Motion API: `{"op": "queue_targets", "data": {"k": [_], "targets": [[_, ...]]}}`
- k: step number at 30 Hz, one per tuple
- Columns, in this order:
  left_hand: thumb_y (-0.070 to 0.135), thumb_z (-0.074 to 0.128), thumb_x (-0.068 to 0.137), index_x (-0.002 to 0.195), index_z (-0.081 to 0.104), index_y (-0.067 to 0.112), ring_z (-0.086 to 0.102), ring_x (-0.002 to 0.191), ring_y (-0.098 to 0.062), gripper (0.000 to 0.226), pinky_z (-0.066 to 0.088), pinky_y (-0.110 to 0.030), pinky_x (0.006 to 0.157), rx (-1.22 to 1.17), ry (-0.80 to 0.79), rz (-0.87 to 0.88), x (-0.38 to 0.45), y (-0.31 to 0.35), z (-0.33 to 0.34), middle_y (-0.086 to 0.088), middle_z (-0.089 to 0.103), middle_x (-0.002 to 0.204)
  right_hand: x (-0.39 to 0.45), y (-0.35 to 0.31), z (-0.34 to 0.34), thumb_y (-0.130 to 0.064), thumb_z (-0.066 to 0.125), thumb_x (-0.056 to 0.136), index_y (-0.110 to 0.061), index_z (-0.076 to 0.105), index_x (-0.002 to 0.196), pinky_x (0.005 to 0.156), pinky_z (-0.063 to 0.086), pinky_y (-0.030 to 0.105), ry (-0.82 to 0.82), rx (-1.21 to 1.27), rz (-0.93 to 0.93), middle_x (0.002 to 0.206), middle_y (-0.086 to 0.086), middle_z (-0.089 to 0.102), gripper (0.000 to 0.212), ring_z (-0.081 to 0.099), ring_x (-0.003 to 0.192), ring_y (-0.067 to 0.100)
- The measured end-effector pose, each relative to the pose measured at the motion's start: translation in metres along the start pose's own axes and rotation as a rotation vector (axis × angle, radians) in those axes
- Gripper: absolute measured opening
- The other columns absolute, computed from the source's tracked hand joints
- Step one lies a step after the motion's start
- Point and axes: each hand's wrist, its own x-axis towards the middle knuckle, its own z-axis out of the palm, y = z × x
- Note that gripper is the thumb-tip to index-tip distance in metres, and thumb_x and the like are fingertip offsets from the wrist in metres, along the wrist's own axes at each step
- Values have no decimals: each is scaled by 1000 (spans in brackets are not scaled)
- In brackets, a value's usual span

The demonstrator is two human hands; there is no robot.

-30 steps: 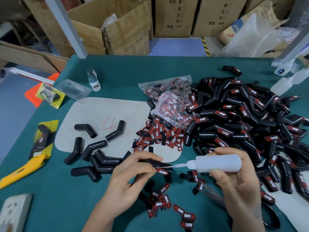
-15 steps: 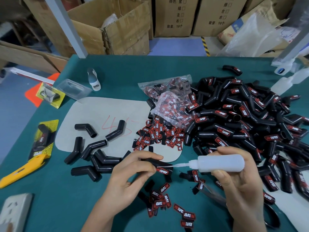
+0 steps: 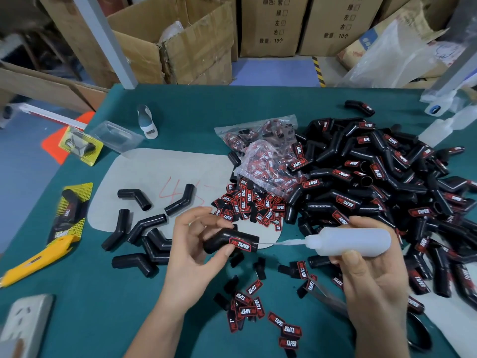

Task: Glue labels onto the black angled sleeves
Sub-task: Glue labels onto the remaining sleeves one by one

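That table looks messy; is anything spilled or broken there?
Nothing looks broken. The label bag lies open, with labels spilling onto the table, and more lie loose near the hands. No glue puddle shows.

The left hand (image 3: 196, 254) has turned the sleeve (image 3: 229, 242) label-up — the glue bottle (image 3: 353, 241) nozzle has drawn back off it.

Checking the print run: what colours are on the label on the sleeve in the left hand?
Black label with red border, red and white lettering; head view.

Glossy black sleeve (image 3: 227, 241), probably rubber; translucent plastic glue bottle (image 3: 353, 241).
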Motion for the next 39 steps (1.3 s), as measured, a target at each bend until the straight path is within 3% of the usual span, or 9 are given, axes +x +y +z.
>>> {"op": "queue_targets", "data": {"k": [2, 4, 10, 15, 21, 26, 30, 35, 39], "targets": [[5, 81, 80, 116, 61, 35, 69, 106, -21, 51, 55, -34, 95, -39, 32, -16, 1, 1, 0, -9, 73, 110, -1, 0, 2, -32, 74, 84, -33, 67, 125, 79, 59, 23, -3, -4, 3, 110, 13, 72, 41, 69, 93, 20], [11, 81, 78, 110, 64, 31, 70, 104, -21, 41, 55, -27, 92, -113, 83, -57, 2, 0, 0, -12, 74, 109, -1, 0, 4, -32, 74, 84, -35, 67, 124, 78, 58, 22, -4, -2, 3, 110, 12, 72, 41, 69, 95, 20], [6, 72, 93, 120, 62, 29, 71, 113, -44, 37, 59, -39, 91, -438, 76, -160, 2, -7, 8, -12, 70, 115, 0, 3, 6, -38, 77, 84, -34, 67, 126, 78, 58, 22, 15, -3, 34, 109, 9, 72, 43, 68, 90, 18], [12, 59, 98, 143, 54, 41, 71, 93, -30, 54, 59, -36, 84, -449, 79, -240, 1, -6, 7, -19, 68, 127, 1, 5, 9, -57, 83, 82, -32, 65, 128, 79, 57, 21, 16, -37, 67, 111, 7, 71, 55, 67, 87, 15], [11, 54, 104, 146, 57, 22, 60, 90, -25, 43, 54, -35, 80, -479, -70, -269, -5, -8, 7, -21, 54, 148, -1, 8, 13, -57, 85, 80, -33, 65, 128, 78, 58, 21, -4, -29, 86, 113, 11, 71, 57, 70, 97, 20], [10, 46, 105, 154, 51, 25, 57, 89, -22, 52, 51, -33, 73, -531, -122, -244, -6, -7, 8, -18, 50, 156, 0, 6, 13, -57, 85, 80, -33, 66, 127, 78, 58, 21, -4, -15, 90, 112, 8, 71, 56, 71, 96, 18], [24, 63, 101, 157, 48, 28, 55, 88, -19, 58, 48, -29, 70, -518, -153, -206, -6, -5, 8, -17, 47, 159, -1, 6, 12, -57, 85, 79, -33, 66, 127, 77, 58, 21, -11, -8, 94, 112, 10, 72, 57, 71, 94, 19], [9, 49, 104, 158, 47, 30, 52, 86, -19, 57, 45, -27, 72, -456, -144, -175, -9, -8, 7, -18, 49, 157, -3, 6, 12, -45, 83, 83, -31, 66, 126, 77, 58, 20, -18, 29, 76, 109, 11, 72, 48, 70, 93, 16], [22, 60, 104, 159, 45, 26, 52, 87, -18, 57, 43, -26, 72, -521, -174, -175, -8, -6, 6, -18, 47, 158, -4, 7, 13, -30, 74, 84, -32, 67, 124, 80, 58, 21, -38, 30, 56, 109, 9, 73, 41, 71, 93, 15]]}}
